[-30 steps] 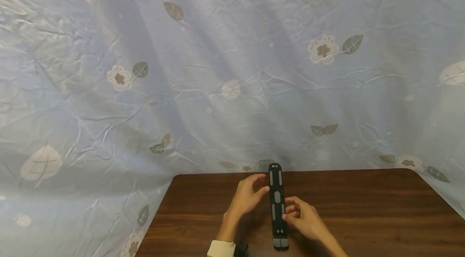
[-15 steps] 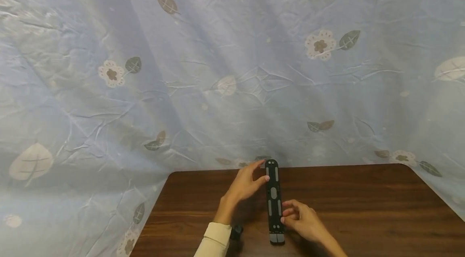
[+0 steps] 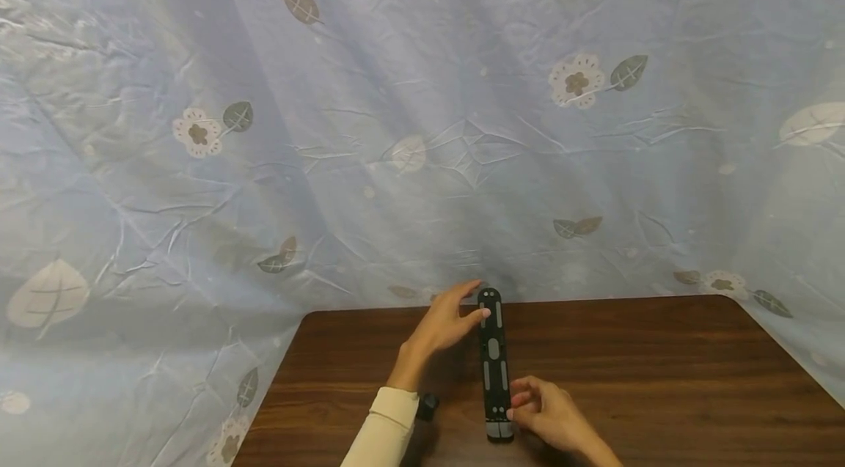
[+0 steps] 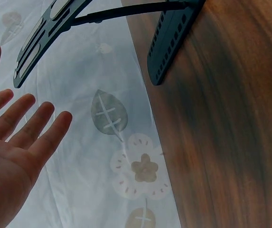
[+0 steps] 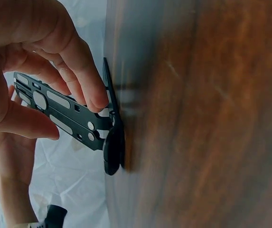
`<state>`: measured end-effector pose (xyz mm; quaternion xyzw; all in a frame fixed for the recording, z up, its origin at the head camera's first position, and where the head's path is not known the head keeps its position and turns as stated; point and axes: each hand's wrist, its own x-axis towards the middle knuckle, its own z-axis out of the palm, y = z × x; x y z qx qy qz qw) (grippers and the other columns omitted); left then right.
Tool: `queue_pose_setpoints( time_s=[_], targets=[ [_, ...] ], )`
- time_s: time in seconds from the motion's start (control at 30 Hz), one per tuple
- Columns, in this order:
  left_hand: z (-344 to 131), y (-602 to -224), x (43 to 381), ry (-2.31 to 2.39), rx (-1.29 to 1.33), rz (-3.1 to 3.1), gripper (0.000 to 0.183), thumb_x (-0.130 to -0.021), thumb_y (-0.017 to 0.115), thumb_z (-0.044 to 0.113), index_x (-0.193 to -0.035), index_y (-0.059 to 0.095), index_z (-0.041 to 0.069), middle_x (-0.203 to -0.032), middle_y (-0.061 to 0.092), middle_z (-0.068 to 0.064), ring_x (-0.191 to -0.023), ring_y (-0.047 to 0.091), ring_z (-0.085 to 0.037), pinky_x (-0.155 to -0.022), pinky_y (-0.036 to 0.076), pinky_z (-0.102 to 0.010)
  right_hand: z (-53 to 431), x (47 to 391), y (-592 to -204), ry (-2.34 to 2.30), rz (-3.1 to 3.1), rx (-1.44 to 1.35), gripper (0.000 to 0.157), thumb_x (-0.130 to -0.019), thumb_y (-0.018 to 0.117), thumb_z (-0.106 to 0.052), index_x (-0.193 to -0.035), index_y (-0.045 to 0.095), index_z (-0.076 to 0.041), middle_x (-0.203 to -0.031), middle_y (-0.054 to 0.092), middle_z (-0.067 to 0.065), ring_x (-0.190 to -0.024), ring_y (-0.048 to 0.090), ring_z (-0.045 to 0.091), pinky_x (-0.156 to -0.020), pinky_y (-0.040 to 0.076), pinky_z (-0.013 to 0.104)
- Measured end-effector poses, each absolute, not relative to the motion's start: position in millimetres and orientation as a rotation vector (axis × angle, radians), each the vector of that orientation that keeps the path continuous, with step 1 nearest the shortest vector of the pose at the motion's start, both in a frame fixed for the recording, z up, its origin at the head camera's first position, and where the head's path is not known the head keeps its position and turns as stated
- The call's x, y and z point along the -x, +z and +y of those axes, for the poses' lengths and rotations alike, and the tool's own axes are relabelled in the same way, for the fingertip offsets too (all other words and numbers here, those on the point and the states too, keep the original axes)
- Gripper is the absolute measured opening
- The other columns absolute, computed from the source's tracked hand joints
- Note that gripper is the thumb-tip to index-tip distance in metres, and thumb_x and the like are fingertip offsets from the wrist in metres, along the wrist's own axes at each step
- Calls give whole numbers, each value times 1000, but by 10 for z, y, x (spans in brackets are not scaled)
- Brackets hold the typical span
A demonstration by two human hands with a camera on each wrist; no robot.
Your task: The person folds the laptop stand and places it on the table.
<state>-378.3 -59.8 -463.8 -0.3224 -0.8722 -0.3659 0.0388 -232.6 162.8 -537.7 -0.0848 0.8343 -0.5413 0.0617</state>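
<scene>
Nearest you, at your left wrist, are a cream sleeve (image 3: 386,427) and a small black device (image 3: 429,406). Your right hand (image 3: 553,416) curves beside the near end of the stand (image 3: 493,348), thumb at its edge — whether it grips, I cannot tell. The slotted base (image 4: 171,42) rests on the table (image 3: 627,364), with the padded plate (image 5: 58,99) raised above on a strut (image 4: 126,11). Farther on, your left hand (image 3: 444,322) holds nothing — fingers straight near the plate's far end. Behind hangs a pale cloth (image 3: 396,232) printed with leaves and flowers.
</scene>
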Motion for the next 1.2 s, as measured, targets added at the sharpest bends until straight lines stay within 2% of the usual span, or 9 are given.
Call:
queue_pose_setpoints(
  time_s=[0.23, 0.37, 0.77, 1.03, 1.2],
  targets=[
    [-554, -4580, 3881, -1117, 1052, -2700, 59, -108, 66, 41, -160, 52, 18, -160, 58, -8, -141, 62, -31, -111, 57, -51, 1596, 2290, -5424, -1679, 2485, 255, 55, -90, 83, -10, -134, 60, 14, -110, 74, 15, -98, 77, 27, -74, 66, 32],
    [-528, -4540, 3952, -1129, 1114, -2686, 53, -109, 66, 36, -156, 56, 16, -158, 59, -8, -142, 61, -30, -108, 60, -48, 1569, 2274, -5422, -1634, 2557, 251, 56, -88, 86, -12, -131, 63, 13, -108, 75, 14, -96, 76, 26, -75, 66, 31],
    [-464, -4571, 4024, -1174, 1176, -2671, 48, -109, 66, 34, -153, 61, 14, -157, 61, -9, -144, 60, -29, -108, 60, -48, 1485, 2242, -5425, -1431, 2776, 230, 61, -81, 94, -19, -130, 67, 5, -125, 74, 21, -112, 73, 38, -94, 62, 58],
    [-453, -4563, 4022, -1183, 1189, -2659, 49, -109, 66, 35, -153, 60, 15, -158, 60, -9, -144, 59, -30, -110, 59, -48, 1474, 2280, -5462, -1319, 2858, 272, 60, -78, 98, -25, -125, 70, 0, -119, 74, 14, -109, 69, 32, -93, 60, 57],
    [-454, -4600, 3997, -1162, 1199, -2664, 49, -109, 65, 34, -154, 59, 14, -157, 61, -9, -143, 60, -31, -110, 58, -49, 1418, 2283, -5484, -1275, 2842, 211, 71, -74, 100, -29, -129, 68, 2, -123, 69, 16, -116, 60, 37, -99, 54, 66]
  ],
)
